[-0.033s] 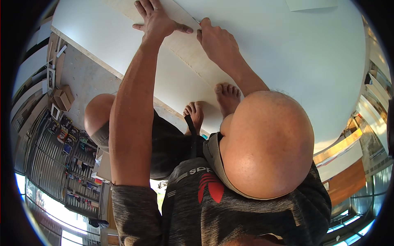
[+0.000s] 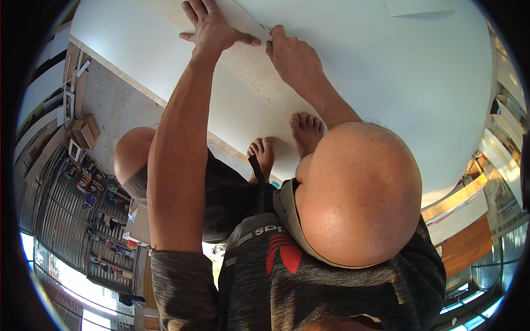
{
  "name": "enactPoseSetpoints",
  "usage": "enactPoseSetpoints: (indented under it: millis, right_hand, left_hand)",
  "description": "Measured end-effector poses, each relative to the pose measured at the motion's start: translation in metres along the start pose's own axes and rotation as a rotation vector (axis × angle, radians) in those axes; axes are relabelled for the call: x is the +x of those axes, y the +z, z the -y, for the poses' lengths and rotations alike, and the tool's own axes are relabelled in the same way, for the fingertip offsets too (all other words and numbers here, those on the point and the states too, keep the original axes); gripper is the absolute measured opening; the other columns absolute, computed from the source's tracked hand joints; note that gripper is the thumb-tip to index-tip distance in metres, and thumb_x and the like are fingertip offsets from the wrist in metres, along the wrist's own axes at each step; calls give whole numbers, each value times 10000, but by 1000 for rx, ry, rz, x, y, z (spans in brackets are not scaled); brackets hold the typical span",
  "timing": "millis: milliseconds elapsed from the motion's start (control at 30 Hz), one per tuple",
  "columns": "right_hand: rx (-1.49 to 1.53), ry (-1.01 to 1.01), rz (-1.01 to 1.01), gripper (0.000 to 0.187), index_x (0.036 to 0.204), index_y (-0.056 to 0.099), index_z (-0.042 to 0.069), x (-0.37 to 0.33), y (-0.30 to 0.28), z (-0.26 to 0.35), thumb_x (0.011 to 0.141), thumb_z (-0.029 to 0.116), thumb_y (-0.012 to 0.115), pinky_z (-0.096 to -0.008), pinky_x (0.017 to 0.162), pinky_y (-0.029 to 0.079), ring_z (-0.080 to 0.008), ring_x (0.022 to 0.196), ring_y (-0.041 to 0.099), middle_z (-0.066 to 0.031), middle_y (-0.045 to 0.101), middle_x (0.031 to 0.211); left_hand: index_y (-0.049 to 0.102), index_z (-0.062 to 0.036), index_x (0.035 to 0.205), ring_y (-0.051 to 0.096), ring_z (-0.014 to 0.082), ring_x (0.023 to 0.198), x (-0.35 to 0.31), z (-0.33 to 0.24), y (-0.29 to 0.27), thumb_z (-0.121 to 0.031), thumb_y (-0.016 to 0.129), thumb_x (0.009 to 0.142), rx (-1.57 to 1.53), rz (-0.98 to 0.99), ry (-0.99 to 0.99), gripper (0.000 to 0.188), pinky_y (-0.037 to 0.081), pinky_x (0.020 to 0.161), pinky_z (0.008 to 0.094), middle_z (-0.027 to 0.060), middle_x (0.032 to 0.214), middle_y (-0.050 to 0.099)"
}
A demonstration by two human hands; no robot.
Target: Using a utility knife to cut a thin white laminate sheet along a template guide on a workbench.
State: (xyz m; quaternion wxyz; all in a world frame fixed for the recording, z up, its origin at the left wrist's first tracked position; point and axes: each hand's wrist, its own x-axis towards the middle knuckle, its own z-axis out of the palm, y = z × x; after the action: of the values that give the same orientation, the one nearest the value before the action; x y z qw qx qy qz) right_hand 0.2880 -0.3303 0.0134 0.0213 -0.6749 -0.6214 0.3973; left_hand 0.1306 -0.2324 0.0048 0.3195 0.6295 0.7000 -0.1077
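Observation:
My left hand [image 2: 214,28] lies flat, fingers spread and thumb stretched out, on a pale beige strip [image 2: 243,69]. The strip rests on a large white sheet [image 2: 408,71]. To its right, at the strip's edge, my right hand [image 2: 293,55] is closed around a slim tool [image 2: 270,33]. Only a bit of red and a thin grey tip of the tool show; my fingers hide the rest. The tip meets the line where strip and white surface join. My bare feet [image 2: 306,131] stand close behind the hands.
My bent knee [image 2: 361,193] fills the space below my right forearm. A loose white piece [image 2: 419,6] lies on the sheet at the far right. Left, on the grey floor [image 2: 118,83], sits a cardboard box [image 2: 85,132], with shelves [image 2: 113,231] behind. Boards [image 2: 464,248] stand at the right.

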Motion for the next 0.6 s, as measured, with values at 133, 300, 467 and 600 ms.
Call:
enactPoseSetpoints:
  millis: [133, 300, 467, 600]
  right_hand:
    - [-40, 33, 15, 215, 1063, 536, 15, -14, 6, 0, 1028, 226, 558, -487, 628, 582, -379, 672, 728, -192, 710, 710]
    - [-147, 70, 55, 230, 1120, 523, 44, -19, 4, -7, 1046, 262, 542, -494, 705, 575, -369, 667, 726, -165, 720, 718]
    - [-123, 62, 47, 216, 1111, 520, 62, -31, 13, -16, 1050, 269, 533, -502, 778, 508, -350, 639, 713, -146, 708, 683]
    - [-143, 58, 68, 216, 1106, 515, 59, -32, 11, -19, 1047, 266, 537, -477, 750, 490, -329, 647, 709, -129, 703, 668]
  left_hand:
    - [-151, -94, 1633, -180, 378, 1575, -2, 7, -1, -433, 1064, 331, 26, -17, 3, 1814, 130, 1101, 857, 164, 1699, -245]
    - [-172, -124, 1632, -193, 369, 1572, 0, 5, 4, -441, 1064, 332, 6, -25, 14, 1821, 102, 1115, 850, 152, 1698, -254]
    - [-172, -126, 1632, -200, 368, 1570, 1, 11, 4, -447, 1063, 329, -4, -43, 32, 1824, 100, 1113, 851, 148, 1697, -259]
    - [-188, -130, 1628, -220, 362, 1566, 1, 12, 5, -463, 1062, 319, -11, -35, 40, 1840, 88, 1114, 848, 150, 1691, -277]
